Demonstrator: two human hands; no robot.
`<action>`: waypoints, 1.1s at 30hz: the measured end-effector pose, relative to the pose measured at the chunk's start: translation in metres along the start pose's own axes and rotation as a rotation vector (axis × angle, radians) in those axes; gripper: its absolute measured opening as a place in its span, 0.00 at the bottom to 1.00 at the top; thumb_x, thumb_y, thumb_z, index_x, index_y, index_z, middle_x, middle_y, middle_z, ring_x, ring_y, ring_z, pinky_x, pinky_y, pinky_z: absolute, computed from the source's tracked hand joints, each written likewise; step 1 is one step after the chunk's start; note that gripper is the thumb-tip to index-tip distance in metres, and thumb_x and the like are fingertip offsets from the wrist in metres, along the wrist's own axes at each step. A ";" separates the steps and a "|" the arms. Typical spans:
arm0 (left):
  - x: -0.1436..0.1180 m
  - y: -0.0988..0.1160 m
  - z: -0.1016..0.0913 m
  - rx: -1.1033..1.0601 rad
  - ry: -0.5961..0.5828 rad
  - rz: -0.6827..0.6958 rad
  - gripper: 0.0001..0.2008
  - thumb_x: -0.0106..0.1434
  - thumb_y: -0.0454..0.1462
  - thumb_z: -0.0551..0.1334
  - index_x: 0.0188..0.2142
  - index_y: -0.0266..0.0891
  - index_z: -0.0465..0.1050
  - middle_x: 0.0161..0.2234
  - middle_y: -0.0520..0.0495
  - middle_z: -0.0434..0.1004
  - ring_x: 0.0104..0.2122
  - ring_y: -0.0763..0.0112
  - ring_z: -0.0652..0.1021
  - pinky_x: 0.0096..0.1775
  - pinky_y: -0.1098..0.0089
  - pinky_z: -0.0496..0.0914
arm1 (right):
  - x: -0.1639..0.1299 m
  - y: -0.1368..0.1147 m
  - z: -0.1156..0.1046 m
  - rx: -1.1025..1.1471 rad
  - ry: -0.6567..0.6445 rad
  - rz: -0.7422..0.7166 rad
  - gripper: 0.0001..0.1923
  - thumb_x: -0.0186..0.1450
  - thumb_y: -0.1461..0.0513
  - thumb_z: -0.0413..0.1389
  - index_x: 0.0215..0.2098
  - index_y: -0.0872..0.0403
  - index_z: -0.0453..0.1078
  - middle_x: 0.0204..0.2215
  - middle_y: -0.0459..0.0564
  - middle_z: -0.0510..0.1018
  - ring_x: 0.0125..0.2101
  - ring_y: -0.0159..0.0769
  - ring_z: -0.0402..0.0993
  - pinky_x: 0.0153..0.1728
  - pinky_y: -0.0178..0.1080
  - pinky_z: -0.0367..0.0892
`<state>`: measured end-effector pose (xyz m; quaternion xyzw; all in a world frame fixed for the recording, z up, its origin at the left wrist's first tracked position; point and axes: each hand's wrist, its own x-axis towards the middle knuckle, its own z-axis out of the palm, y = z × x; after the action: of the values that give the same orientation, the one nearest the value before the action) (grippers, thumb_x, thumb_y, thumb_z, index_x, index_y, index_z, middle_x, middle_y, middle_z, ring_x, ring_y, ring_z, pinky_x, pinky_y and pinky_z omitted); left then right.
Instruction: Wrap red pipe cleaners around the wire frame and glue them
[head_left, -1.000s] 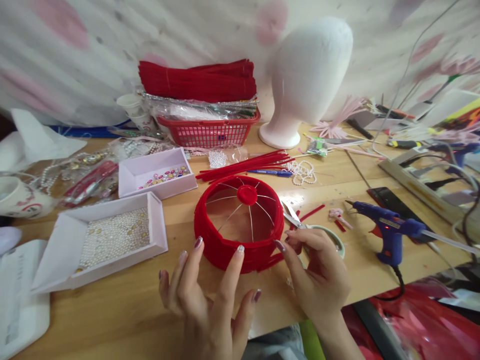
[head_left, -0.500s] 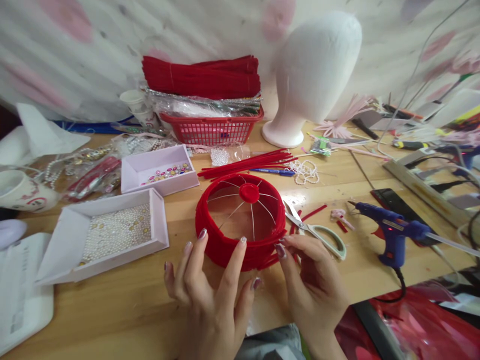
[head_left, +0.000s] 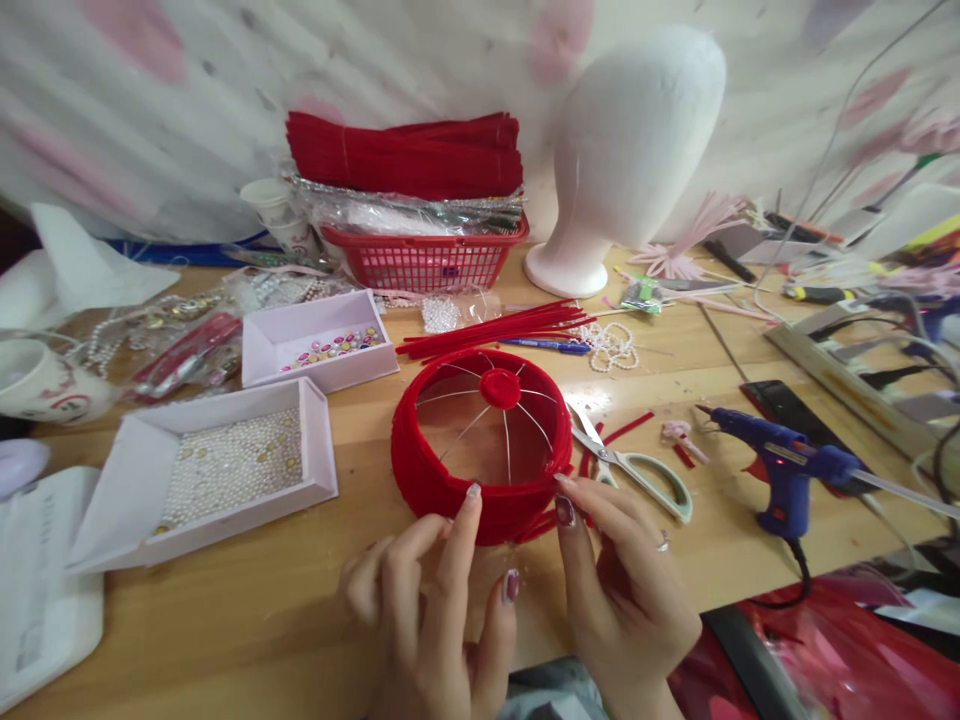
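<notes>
Left hand: the left hand [head_left: 431,620] sits low in the centre of the frame, fingers loosely spread, holding nothing; its raised index fingertip [head_left: 472,492] presses on the near rim of the red round frame [head_left: 480,445].
Right hand: the right hand [head_left: 626,590] lies just right of centre, low in the frame; thumb and forefinger are pinched together on the loose red strip ends [head_left: 541,522] that stick out at the frame's lower right edge.
Frame, place: the red round frame stands flat on the wooden table [head_left: 225,600] in the middle of the picture, open side up, with thin wire spokes running to a small red hub [head_left: 500,388].
Key relation: the frame lies directly beyond both hands, toward the upper part of the picture; being round it has no long axis, while the strip ends run along its wall low at the right, so the right hand is nearer to them and the left is nearer to the rim's front.
Just beside: scissors [head_left: 637,468] lie just right of the frame, above the right hand's fingers.
Further right: a blue glue gun [head_left: 784,462] rests on the table.
Left of frame: a white tray of pearls [head_left: 225,465] and a smaller tray of gems [head_left: 319,345].
Upper centre: loose red stems [head_left: 491,327], a red basket [head_left: 424,258] and a white foam head [head_left: 630,150].
</notes>
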<state>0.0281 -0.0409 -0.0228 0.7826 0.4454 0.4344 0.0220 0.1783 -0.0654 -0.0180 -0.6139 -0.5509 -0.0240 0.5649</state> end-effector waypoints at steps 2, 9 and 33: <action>0.000 0.001 0.001 -0.030 -0.008 -0.024 0.26 0.69 0.38 0.60 0.66 0.40 0.65 0.45 0.41 0.73 0.40 0.61 0.72 0.50 0.58 0.60 | 0.001 0.000 -0.001 -0.002 -0.024 -0.007 0.25 0.64 0.74 0.57 0.56 0.47 0.75 0.43 0.51 0.82 0.41 0.42 0.80 0.40 0.44 0.78; 0.000 -0.006 0.002 -0.005 -0.017 0.062 0.24 0.67 0.36 0.61 0.62 0.35 0.70 0.44 0.40 0.74 0.38 0.63 0.73 0.46 0.60 0.60 | 0.006 -0.003 -0.005 -0.033 -0.109 -0.068 0.27 0.64 0.75 0.56 0.58 0.50 0.73 0.45 0.53 0.79 0.43 0.40 0.77 0.42 0.42 0.75; -0.004 -0.013 0.007 -0.020 0.071 0.129 0.28 0.64 0.32 0.65 0.64 0.33 0.67 0.39 0.42 0.76 0.35 0.63 0.74 0.45 0.60 0.62 | 0.004 0.016 -0.028 -0.209 0.188 -0.011 0.12 0.65 0.69 0.62 0.46 0.50 0.76 0.39 0.49 0.74 0.41 0.40 0.71 0.43 0.44 0.65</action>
<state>0.0236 -0.0336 -0.0356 0.7935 0.3902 0.4668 -0.0140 0.2073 -0.0787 -0.0156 -0.6615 -0.4931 -0.1417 0.5470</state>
